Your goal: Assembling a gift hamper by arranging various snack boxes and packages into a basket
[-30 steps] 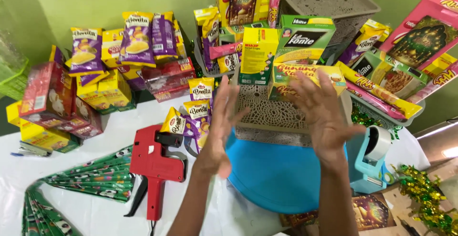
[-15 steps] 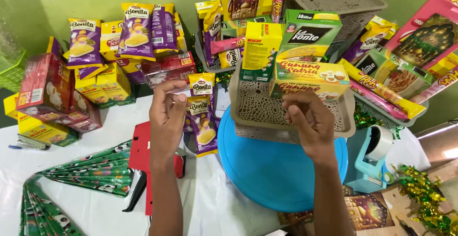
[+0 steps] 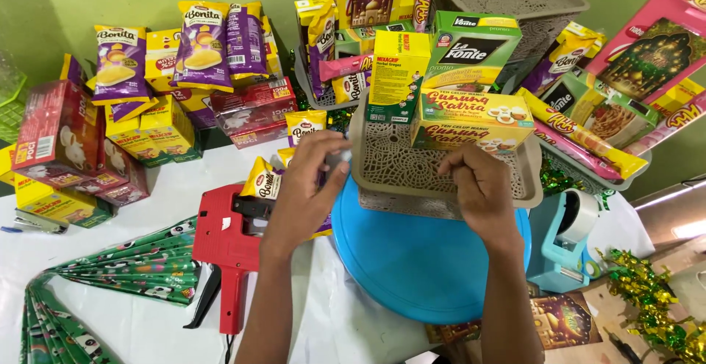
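Two hands work over a white-covered surface (image 3: 110, 320) crowded with goods, and the layout suits reach: snack bags and boxes (image 3: 169, 62) are banked along the far edge against the green wall, leaving the middle for handling. Largest in that middle is a blue lid (image 3: 419, 268), lying flat under a beige basket (image 3: 441, 165) that stands on it, lifted toward the person. Inside the basket, a yellow-green box (image 3: 397, 73) stands upright beside a lower yellow carton (image 3: 474, 118), faces forward so they show. A red price gun (image 3: 228, 250) lies left of the lid, within arm's length. The right hand (image 3: 482, 191) rests against the basket's front wall, fingers curled, steadying it. The left hand (image 3: 309, 187), at the basket's left corner, pinches something small; what it grips cannot be told.
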